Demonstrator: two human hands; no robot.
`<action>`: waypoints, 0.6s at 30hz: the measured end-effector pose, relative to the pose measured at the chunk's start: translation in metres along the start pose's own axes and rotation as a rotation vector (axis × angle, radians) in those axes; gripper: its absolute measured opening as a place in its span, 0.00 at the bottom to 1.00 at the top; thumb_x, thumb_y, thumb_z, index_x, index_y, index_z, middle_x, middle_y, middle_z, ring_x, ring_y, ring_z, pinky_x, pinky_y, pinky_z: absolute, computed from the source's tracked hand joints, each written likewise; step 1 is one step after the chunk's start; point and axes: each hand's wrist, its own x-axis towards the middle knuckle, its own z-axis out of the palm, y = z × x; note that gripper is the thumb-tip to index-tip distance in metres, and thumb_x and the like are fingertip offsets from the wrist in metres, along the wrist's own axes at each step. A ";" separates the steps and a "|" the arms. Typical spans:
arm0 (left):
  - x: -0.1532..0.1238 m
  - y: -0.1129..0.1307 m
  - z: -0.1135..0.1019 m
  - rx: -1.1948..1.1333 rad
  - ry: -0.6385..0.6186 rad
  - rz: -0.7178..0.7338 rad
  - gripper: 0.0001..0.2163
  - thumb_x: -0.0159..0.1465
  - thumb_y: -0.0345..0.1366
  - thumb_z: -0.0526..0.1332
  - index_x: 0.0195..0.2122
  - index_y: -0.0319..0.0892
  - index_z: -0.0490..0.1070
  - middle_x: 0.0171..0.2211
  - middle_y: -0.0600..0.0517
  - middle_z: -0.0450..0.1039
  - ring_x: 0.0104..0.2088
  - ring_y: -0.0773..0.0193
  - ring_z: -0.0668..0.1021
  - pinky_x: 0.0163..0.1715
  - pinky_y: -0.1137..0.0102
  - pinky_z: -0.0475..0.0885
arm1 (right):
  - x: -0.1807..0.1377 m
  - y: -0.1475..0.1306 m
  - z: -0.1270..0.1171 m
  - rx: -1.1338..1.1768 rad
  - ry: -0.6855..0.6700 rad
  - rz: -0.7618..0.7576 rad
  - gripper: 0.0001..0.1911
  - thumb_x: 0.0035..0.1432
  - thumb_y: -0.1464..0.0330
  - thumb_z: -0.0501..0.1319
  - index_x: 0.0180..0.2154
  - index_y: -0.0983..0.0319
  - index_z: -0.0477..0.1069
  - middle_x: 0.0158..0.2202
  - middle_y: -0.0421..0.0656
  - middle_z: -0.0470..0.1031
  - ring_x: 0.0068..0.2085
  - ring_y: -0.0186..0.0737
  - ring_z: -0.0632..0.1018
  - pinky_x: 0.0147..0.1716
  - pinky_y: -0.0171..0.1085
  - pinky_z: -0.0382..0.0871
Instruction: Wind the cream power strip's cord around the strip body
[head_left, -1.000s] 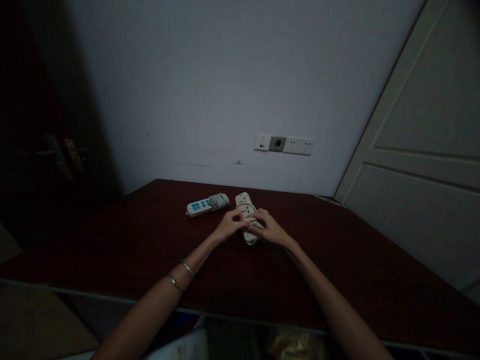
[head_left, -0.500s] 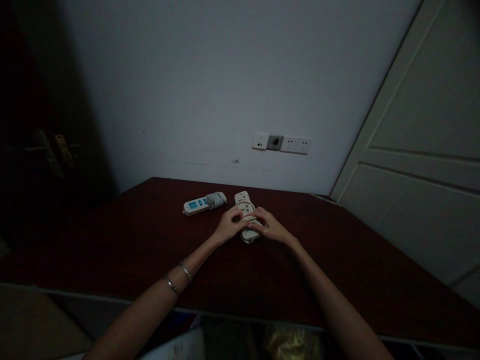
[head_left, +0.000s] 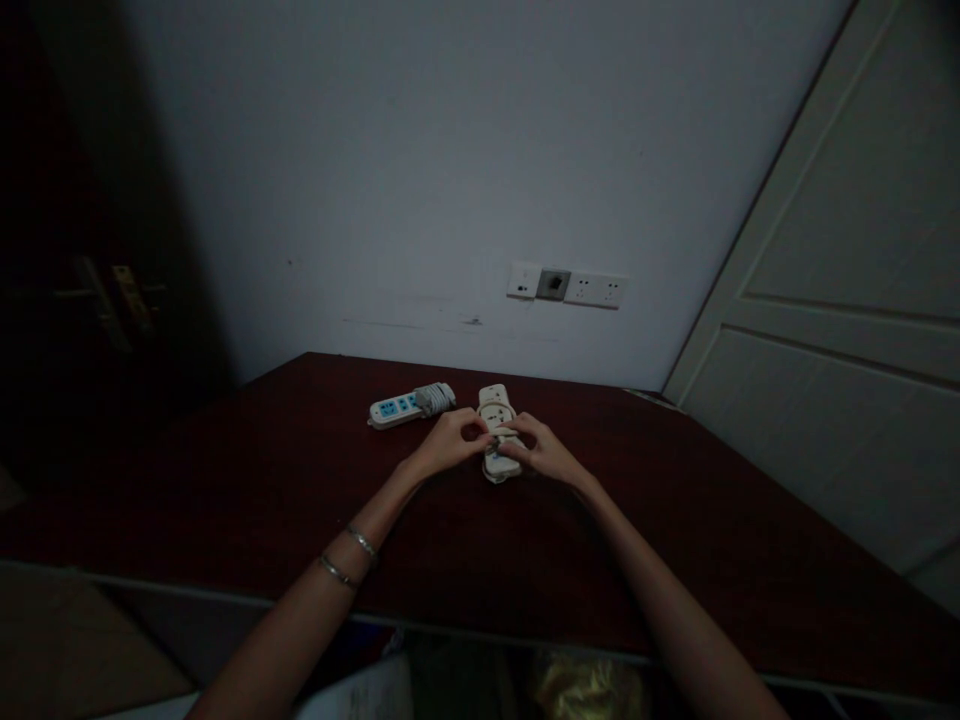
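Observation:
A white power strip (head_left: 493,396) lies on the dark red tabletop, pointing away from me, with its white cord (head_left: 498,406) looped over it. My left hand (head_left: 452,440) comes in from the left, thumb and fingertips pinched on the cord above the strip's middle. From the right, my right hand (head_left: 546,450) pinches the same cord between thumb and fingers. The fingertips of both hands nearly meet and partly hide the strip. Left of my hands lies a second power strip (head_left: 394,409) with blue sockets, its grey cord (head_left: 435,399) wound round one end.
The dark red tabletop (head_left: 315,480) runs back to a pale wall (head_left: 420,180) with wall sockets (head_left: 596,290). A panelled white door (head_left: 825,330) stands at the right, a dark door with a handle (head_left: 127,290) at the left. Under the front edge shows a golden bag (head_left: 589,688).
My left hand has shifted slightly left and up, and its forearm has swung left. The near end of the white strip is a little more exposed. The second strip stays put.

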 end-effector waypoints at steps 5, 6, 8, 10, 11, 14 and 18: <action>-0.001 0.004 0.004 0.029 -0.004 0.014 0.08 0.55 0.37 0.62 0.30 0.38 0.67 0.29 0.54 0.66 0.30 0.67 0.69 0.30 0.72 0.64 | 0.000 -0.009 0.003 -0.029 -0.004 -0.045 0.15 0.53 0.60 0.61 0.41 0.61 0.73 0.34 0.42 0.65 0.37 0.38 0.69 0.38 0.37 0.64; -0.002 0.005 0.004 0.043 -0.008 0.017 0.07 0.55 0.36 0.62 0.30 0.38 0.67 0.29 0.53 0.66 0.30 0.67 0.69 0.31 0.72 0.64 | 0.000 -0.011 0.004 -0.034 -0.005 -0.051 0.14 0.53 0.61 0.61 0.40 0.61 0.73 0.34 0.42 0.65 0.37 0.38 0.69 0.39 0.37 0.64; -0.003 0.005 0.002 0.074 -0.016 0.029 0.06 0.57 0.36 0.61 0.30 0.39 0.67 0.30 0.53 0.66 0.31 0.66 0.69 0.32 0.72 0.63 | 0.000 -0.015 0.005 -0.042 -0.012 -0.057 0.14 0.53 0.61 0.62 0.40 0.61 0.73 0.35 0.42 0.65 0.38 0.38 0.69 0.40 0.37 0.64; -0.004 0.005 0.000 0.098 -0.039 0.041 0.06 0.57 0.36 0.60 0.30 0.39 0.66 0.31 0.53 0.66 0.31 0.66 0.69 0.32 0.72 0.63 | 0.000 -0.018 0.006 -0.047 -0.018 -0.058 0.14 0.53 0.62 0.62 0.40 0.61 0.73 0.35 0.42 0.65 0.38 0.37 0.69 0.40 0.37 0.64; -0.005 0.005 -0.002 0.106 -0.050 0.042 0.06 0.57 0.36 0.61 0.31 0.39 0.66 0.31 0.53 0.66 0.31 0.66 0.69 0.31 0.72 0.63 | 0.000 -0.018 0.006 -0.048 -0.018 -0.058 0.14 0.53 0.62 0.62 0.40 0.61 0.73 0.35 0.42 0.64 0.38 0.37 0.69 0.40 0.37 0.64; -0.008 0.005 -0.005 0.126 -0.070 0.022 0.07 0.56 0.36 0.62 0.31 0.39 0.66 0.31 0.53 0.67 0.31 0.66 0.69 0.31 0.73 0.63 | 0.000 -0.020 0.008 -0.048 -0.015 -0.057 0.14 0.52 0.63 0.63 0.41 0.61 0.73 0.35 0.42 0.64 0.38 0.37 0.69 0.39 0.36 0.64; -0.010 0.011 -0.008 0.198 -0.091 0.024 0.07 0.56 0.36 0.62 0.32 0.39 0.66 0.32 0.53 0.66 0.31 0.66 0.69 0.30 0.72 0.63 | 0.000 -0.021 0.010 -0.048 -0.013 -0.047 0.14 0.51 0.64 0.64 0.41 0.61 0.73 0.35 0.42 0.64 0.37 0.37 0.69 0.38 0.36 0.64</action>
